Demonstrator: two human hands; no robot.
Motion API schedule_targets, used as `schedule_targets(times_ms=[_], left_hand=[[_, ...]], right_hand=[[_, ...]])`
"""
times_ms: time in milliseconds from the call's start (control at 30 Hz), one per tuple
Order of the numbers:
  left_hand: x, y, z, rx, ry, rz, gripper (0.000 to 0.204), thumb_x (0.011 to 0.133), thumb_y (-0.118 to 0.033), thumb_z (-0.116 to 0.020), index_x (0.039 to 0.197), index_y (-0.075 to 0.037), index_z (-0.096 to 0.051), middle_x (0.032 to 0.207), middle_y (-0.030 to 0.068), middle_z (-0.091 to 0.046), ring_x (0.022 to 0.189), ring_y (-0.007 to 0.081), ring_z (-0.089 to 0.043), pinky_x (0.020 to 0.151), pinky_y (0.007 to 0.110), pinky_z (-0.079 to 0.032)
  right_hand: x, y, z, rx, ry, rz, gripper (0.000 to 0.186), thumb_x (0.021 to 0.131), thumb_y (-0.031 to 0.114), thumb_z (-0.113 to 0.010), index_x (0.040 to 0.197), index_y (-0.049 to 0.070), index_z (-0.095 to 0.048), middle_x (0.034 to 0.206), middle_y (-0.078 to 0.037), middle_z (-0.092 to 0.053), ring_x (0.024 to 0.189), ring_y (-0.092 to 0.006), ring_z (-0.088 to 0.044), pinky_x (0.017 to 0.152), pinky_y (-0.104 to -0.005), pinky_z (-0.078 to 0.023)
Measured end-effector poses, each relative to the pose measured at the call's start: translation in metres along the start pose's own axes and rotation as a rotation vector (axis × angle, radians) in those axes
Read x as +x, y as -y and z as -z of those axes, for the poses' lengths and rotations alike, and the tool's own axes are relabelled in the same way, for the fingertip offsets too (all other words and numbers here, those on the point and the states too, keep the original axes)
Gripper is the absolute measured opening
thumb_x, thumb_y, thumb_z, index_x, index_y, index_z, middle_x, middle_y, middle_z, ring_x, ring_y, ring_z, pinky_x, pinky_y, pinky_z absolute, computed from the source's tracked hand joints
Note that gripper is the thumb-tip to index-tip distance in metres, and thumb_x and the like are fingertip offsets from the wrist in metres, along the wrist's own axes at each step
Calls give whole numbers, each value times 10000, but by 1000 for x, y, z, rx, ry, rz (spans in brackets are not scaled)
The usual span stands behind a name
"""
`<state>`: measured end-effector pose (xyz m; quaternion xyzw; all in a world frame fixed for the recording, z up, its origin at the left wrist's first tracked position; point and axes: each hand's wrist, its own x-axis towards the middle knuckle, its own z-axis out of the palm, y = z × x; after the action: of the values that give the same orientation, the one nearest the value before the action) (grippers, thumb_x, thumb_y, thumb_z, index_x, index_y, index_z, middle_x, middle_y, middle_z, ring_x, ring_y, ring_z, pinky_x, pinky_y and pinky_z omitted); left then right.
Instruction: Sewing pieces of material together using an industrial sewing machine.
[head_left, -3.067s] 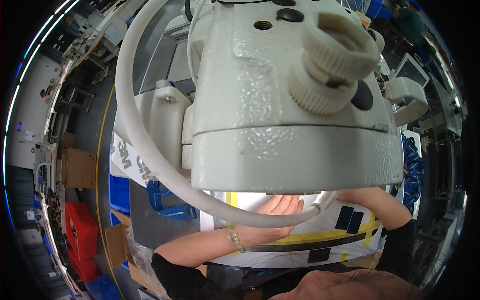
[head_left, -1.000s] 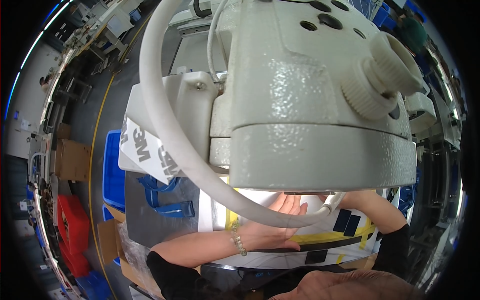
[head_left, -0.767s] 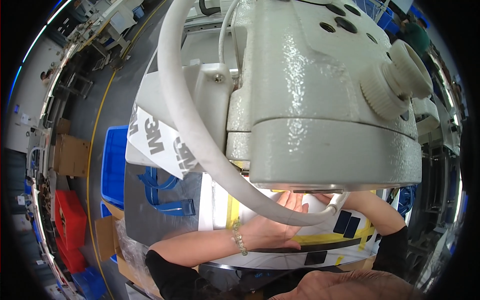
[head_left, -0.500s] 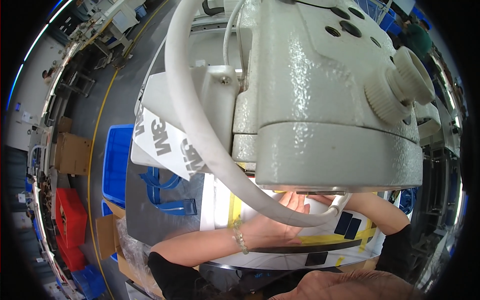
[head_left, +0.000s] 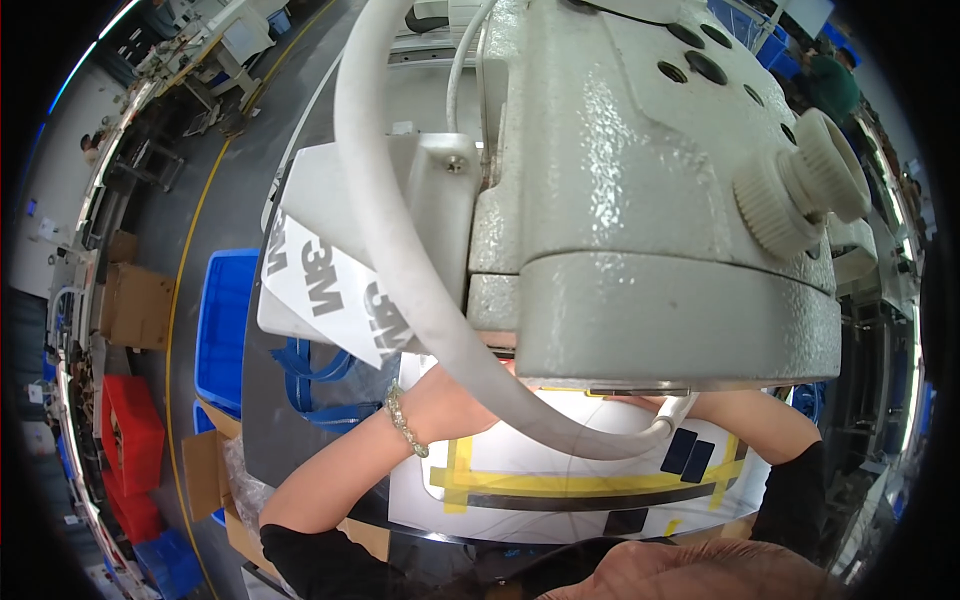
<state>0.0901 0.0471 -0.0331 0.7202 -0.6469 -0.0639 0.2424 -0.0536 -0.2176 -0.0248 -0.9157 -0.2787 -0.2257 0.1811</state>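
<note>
The pale grey head of a machine, much like an industrial sewing machine point(head_left: 670, 310), fills the upper middle and hides much of the work. My left hand point(head_left: 452, 402), with a beaded bracelet point(head_left: 404, 425) at its wrist, reaches under the machine's left side behind a thick white cable point(head_left: 400, 230); its fingers are hidden. My right hand point(head_left: 655, 401) is mostly covered by the machine head, its fingers not readable. Below both hands lies a white board point(head_left: 570, 415) with yellow tape strips point(head_left: 570, 484) and a dark curved band. Two small dark rectangular pieces point(head_left: 686, 455) rest on it at the right.
Blue straps point(head_left: 315, 385) lie on the grey table left of the board. A blue bin point(head_left: 225, 330), an open cardboard box point(head_left: 205, 465) and a red bin point(head_left: 130, 435) stand to the left. A large knob point(head_left: 800, 185) juts from the machine's right side.
My left hand has moved left and away from me, off the taped band to beneath the machine's left side. The right forearm has barely moved.
</note>
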Motion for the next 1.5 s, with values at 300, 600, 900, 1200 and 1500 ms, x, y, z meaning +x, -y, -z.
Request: schedule_targets(times_ms=[300, 600, 900, 1200, 1500], left_hand=[[12, 3, 9, 52, -4, -9, 250, 818, -241, -609, 1022, -96, -618, 692, 93, -609, 622, 273, -572, 589, 376, -455], [28, 3, 26, -434, 397, 333, 452, 884, -424, -544, 1234, -139, -552, 1104, 125, -630, 1036, 270, -583, 917, 344, -435], [44, -9, 39, -346, 391, 319, 430, 855, -420, -592, 1176, -134, -609, 1202, 56, -588, 1096, 221, -543, 937, 328, -408], [33, 2, 35, -351, 597, 318, 340, 957, -266, -415, 1232, -124, -556, 1245, 63, -553, 1142, 209, -515, 1004, 302, -357], [43, -2, 41, -151, 444, 116, 292, 947, -369, -456, 1204, -321, -588, 1081, 47, -643, 936, 197, -608, 806, 314, -460]], right_hand=[[-18, -7, -10, 225, -64, -44, 127, 671, 125, -669, 751, 214, -710, 753, 41, -694, 689, -144, -660, 791, -362, -503], [-11, -5, 2, 139, 349, -192, 263, 712, 145, -670, 974, 155, -665, 975, -18, -660, 902, -212, -621, 835, -344, -478], [-17, -1, -6, 137, 197, -184, 331, 762, 116, -659, 1091, 100, -623, 1065, -58, -632, 997, -227, -592, 900, -315, -447], [18, -7, 2, 298, 850, -557, 340, 761, 130, -678, 1094, 96, -618, 1067, -45, -643, 1032, -184, -584, 918, -304, -428], [14, 2, 10, 499, 444, -579, 400, 745, 122, -717, 1132, 123, -616, 1160, -74, -594, 1084, -225, -550, 935, -342, -437]])
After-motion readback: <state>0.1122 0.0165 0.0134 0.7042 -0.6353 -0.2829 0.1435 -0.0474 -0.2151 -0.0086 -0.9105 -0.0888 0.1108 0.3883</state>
